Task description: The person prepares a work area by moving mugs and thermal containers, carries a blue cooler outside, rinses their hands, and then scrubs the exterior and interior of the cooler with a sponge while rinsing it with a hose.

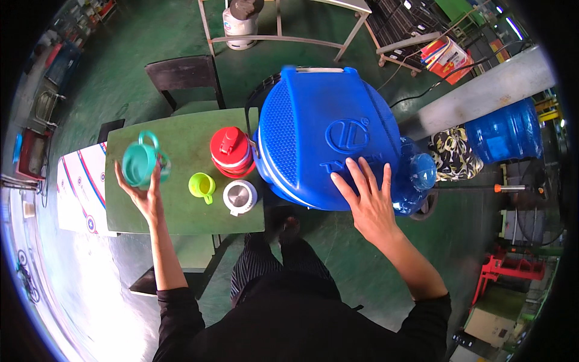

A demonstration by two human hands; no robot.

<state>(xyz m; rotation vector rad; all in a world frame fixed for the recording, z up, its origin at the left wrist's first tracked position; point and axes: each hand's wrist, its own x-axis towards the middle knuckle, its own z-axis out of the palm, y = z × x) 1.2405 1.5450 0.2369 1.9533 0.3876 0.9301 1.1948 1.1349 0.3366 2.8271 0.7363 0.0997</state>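
Note:
My left hand (pixel 145 194) is closed round the lower side of a teal mug (pixel 137 164), over the left part of a green table (pixel 175 136). The mug is slightly blurred, its handle pointing to the far side. With fingers spread, my right hand (pixel 371 208) lies on the broad blue lid (pixel 319 133) of a large round container. Between the two hands on the table are a red lidded jug (pixel 230 148), a small lime-green cup (pixel 201 186) with its handle toward me, and a white cup (pixel 240 197) with a metallic inside.
Large clear blue water bottles (pixel 416 175) stand right of the blue lid, one (pixel 505 130) farther off. A grey pillar (pixel 482 90) slants in at the right. Beyond the table is a dark chair (pixel 184 75). White patterned board (pixel 84 190) adjoins the table's left edge.

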